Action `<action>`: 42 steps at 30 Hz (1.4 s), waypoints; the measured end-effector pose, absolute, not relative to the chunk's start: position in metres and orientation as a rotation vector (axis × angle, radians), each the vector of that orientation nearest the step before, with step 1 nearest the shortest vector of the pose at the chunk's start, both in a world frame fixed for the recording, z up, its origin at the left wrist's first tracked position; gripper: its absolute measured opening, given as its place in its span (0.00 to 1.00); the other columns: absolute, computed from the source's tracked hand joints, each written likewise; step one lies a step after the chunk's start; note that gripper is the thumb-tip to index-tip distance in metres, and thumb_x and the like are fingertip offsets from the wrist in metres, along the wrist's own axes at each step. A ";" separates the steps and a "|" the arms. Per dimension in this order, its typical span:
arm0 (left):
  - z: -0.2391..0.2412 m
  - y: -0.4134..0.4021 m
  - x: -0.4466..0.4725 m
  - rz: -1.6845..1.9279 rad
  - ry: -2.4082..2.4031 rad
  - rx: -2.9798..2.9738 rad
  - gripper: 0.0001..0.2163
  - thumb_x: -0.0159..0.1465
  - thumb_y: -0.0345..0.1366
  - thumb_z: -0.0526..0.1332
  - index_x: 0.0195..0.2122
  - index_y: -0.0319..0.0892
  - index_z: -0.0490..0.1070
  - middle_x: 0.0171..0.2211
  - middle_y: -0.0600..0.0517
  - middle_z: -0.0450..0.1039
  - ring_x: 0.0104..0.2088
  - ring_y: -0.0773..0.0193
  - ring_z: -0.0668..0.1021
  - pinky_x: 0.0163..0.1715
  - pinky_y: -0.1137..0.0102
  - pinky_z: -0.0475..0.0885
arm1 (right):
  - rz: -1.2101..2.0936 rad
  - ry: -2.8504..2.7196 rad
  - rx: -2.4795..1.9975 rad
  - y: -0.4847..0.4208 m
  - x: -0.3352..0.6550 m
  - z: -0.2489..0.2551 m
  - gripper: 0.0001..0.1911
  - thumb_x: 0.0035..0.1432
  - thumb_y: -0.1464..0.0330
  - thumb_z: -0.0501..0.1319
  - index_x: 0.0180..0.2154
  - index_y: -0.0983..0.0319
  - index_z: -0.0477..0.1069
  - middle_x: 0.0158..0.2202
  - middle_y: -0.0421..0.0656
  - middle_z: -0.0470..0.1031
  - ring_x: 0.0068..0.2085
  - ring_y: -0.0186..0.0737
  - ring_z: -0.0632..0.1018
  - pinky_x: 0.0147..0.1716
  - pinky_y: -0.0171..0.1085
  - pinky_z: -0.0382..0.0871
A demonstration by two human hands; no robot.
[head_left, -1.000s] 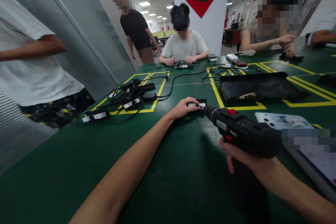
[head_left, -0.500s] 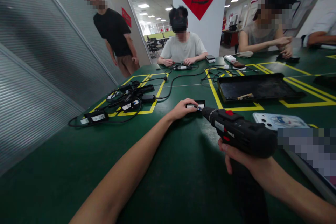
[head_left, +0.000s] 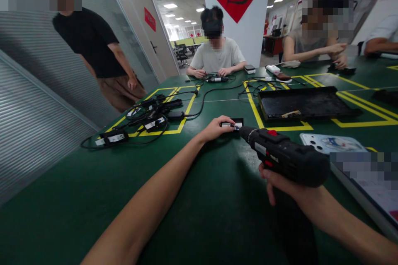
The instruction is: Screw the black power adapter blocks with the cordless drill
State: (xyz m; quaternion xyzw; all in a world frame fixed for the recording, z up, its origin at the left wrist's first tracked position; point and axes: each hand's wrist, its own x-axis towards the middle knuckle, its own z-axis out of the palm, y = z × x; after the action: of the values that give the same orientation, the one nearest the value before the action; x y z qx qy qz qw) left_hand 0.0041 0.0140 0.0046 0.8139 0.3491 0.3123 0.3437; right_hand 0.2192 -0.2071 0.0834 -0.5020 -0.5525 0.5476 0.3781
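Note:
My left hand (head_left: pixel 216 128) reaches out over the green table (head_left: pixel 93 190) and pinches a small black adapter (head_left: pixel 233 124) with a white label, holding it down. My right hand (head_left: pixel 287 192) grips the handle of a black cordless screwdriver (head_left: pixel 284 156) with red buttons. The tool's tip touches the adapter's right end, next to my left fingertips.
A pile of black adapters and cables (head_left: pixel 146 120) lies at the left inside yellow tape. A black tray (head_left: pixel 306 103) sits at the right, a phone (head_left: pixel 331 143) beside my right hand. Seated people (head_left: pixel 216 56) work opposite; a person in black (head_left: pixel 93 56) stands at the left.
My hands and the screwdriver have barely moved. The person in black has walked along the left wall toward me. A person in a white shirt at the near left is gone from view.

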 end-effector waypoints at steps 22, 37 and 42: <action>0.005 0.013 0.003 0.822 0.879 2.110 0.14 0.55 0.39 0.63 0.41 0.40 0.74 0.45 0.48 0.70 0.48 0.61 0.71 0.51 0.66 0.63 | 1.417 -1.389 -1.237 -0.195 0.221 0.058 0.18 0.56 0.62 0.60 0.47 0.56 0.60 0.33 0.39 0.75 0.19 0.36 0.77 0.23 0.40 0.70; 0.005 0.013 0.004 0.827 0.902 2.081 0.14 0.53 0.39 0.64 0.40 0.41 0.75 0.45 0.48 0.70 0.49 0.59 0.70 0.53 0.65 0.61 | 1.333 -1.491 -1.401 -0.204 0.220 0.073 0.16 0.59 0.61 0.57 0.47 0.61 0.66 0.27 0.41 0.76 0.24 0.39 0.76 0.34 0.43 0.69; 0.007 0.012 0.004 0.829 0.901 2.080 0.14 0.53 0.39 0.64 0.40 0.41 0.75 0.46 0.48 0.70 0.50 0.59 0.70 0.53 0.64 0.61 | 1.345 -1.540 -1.407 -0.206 0.220 0.078 0.14 0.60 0.60 0.55 0.44 0.60 0.67 0.25 0.40 0.75 0.27 0.41 0.76 0.37 0.45 0.67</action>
State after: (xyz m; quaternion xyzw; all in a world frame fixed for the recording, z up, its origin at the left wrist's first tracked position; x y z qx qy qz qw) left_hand 0.0039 0.0122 0.0067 0.8053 0.3488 0.3209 0.3561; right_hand 0.2205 -0.2061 0.0781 -0.5363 -0.5871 0.5126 0.3240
